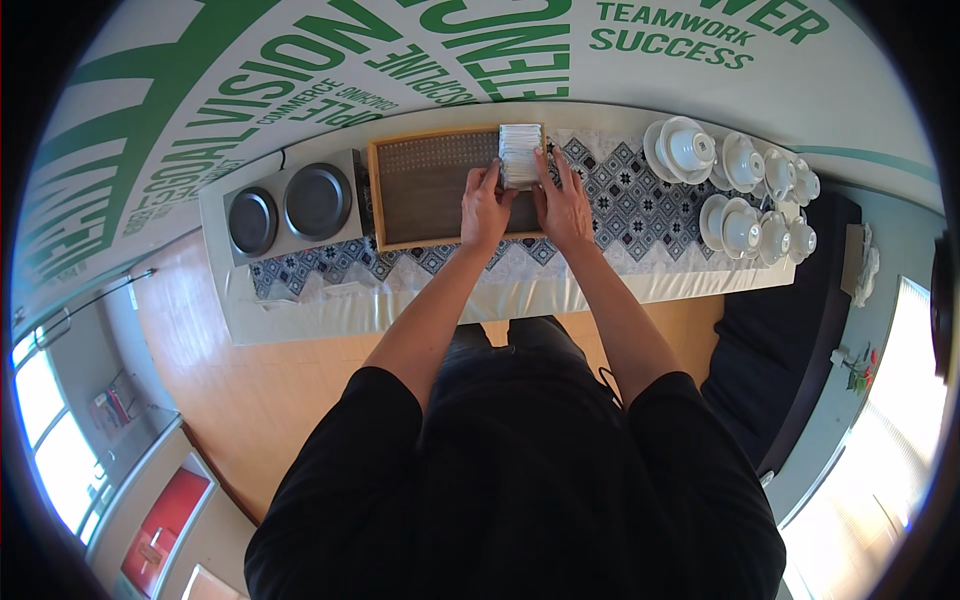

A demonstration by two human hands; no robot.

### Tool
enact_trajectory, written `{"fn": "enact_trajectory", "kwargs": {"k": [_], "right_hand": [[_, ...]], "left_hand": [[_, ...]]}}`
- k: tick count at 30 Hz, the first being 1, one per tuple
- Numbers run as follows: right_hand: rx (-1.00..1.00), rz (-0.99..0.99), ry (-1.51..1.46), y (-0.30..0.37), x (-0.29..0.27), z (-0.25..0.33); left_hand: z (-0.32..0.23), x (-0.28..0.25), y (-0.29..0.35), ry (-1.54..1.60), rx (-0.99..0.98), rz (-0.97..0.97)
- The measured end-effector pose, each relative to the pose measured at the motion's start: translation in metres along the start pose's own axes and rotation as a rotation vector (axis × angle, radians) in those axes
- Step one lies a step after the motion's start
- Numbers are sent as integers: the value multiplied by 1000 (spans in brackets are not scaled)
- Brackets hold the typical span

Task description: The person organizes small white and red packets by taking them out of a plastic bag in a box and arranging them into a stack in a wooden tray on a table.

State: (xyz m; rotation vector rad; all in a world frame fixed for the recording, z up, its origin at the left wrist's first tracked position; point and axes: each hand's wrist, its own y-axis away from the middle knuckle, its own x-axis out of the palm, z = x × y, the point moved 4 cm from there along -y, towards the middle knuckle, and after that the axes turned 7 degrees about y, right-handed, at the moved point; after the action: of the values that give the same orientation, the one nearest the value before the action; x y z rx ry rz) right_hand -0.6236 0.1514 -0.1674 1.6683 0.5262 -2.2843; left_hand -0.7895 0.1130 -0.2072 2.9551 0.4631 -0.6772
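A stack of thin white paper packets (520,145) stands in a small holder at the right end of a wooden-rimmed tray (420,243). My left hand (485,208) grips the holder's near left side, fingers pointing away from me. At its near right side is my right hand (566,208), with fingertips against the packets and the tray's right rim close by. Both hands together clasp the holder between them. The holder's lower part is mostly hidden by my fingers.
Left of the tray, a two-plate electric hotplate (318,201) sits on the table. White cups on stacked saucers (690,150) crowd the right end. A patterned runner (640,200) covers the tabletop's middle. A dark sofa (765,330) stands beyond the table's right end.
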Motion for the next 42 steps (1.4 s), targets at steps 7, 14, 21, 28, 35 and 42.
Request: {"fn": "enact_trajectory", "kwargs": {"k": [7, 14, 21, 28, 35, 42], "right_hand": [[65, -105, -139, 7, -9, 1], [139, -135, -179, 51, -36, -9], [356, -163, -206, 182, -80, -61], [924, -63, -102, 382, -63, -84], [1108, 170, -169, 527, -35, -35], [1259, 178, -415, 609, -48, -14]], "left_hand": [[-8, 2, -4, 25, -42, 36], [-7, 0, -6, -10, -74, 72], [-15, -39, 29, 73, 97, 91], [-47, -118, 109, 67, 244, 230], [-21, -125, 165, -9, 324, 561], [-70, -51, 171, -90, 540, 873]]}}
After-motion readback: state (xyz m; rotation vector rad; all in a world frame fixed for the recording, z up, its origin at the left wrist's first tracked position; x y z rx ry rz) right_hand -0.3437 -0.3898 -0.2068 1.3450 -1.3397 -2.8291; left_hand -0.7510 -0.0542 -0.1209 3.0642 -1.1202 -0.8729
